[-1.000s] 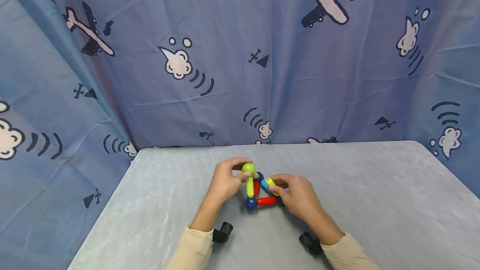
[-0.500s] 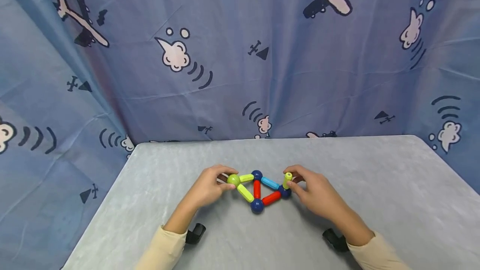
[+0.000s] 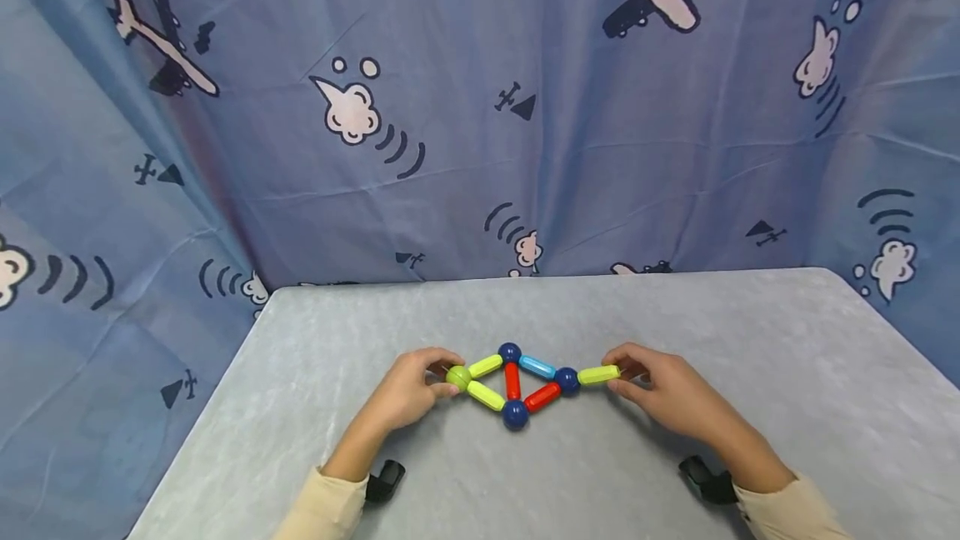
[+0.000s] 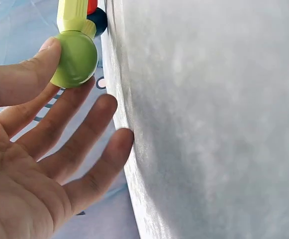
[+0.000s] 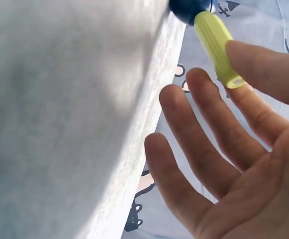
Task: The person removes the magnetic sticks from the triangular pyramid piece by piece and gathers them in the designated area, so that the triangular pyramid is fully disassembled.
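Observation:
My left hand [image 3: 408, 390] pinches a lime green ball [image 3: 458, 377] between thumb and fingers. Two lime rods [image 3: 486, 395] run from that ball to the dark blue balls [image 3: 515, 414] at the middle, which an upright-running red rod [image 3: 512, 382] joins. A light blue rod [image 3: 537, 367] and a second red rod [image 3: 543, 397] meet at the right dark blue ball [image 3: 567, 380], so the magnetic building pieces form a flat diamond. From this ball another lime rod [image 3: 598, 375] points right, its free end pinched by my right hand [image 3: 667, 394]. In both wrist views the other fingers are spread.
The pieces lie on a table with a pale grey cover [image 3: 375, 315]. Behind it hangs a blue curtain [image 3: 450, 215] printed with planes and clouds. Black straps with camera mounts [image 3: 386, 482] sit at both wrists.
The folded frame has flattened into a diamond as my left hand moved the green ball left and down. My right hand has swung its lime rod from standing up to pointing right.

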A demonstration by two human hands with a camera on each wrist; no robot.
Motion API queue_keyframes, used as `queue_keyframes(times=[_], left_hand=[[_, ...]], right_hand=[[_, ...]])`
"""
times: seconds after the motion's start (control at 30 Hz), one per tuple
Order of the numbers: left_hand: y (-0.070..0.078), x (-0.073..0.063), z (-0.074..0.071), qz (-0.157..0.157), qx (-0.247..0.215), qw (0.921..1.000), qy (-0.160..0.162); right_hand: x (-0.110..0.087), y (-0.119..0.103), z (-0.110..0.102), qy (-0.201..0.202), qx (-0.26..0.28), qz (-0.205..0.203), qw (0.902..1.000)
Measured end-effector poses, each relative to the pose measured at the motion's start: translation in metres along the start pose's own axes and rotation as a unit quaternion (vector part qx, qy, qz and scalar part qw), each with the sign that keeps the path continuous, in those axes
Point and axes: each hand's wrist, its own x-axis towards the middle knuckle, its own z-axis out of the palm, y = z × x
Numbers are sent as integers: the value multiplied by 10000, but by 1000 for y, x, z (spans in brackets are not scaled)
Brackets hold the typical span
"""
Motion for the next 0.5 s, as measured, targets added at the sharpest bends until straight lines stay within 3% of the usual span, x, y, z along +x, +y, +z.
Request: queue_keyframes(times=[0.27,0.5], left_hand=[[1,1,-3,-23,81,9999,93],[1,-5,-3,-64,70,9999,-93]], right_hand=[[1,4,0,-131,-212,44,9997],[-1,6,3,-213,-439,61,9988]])
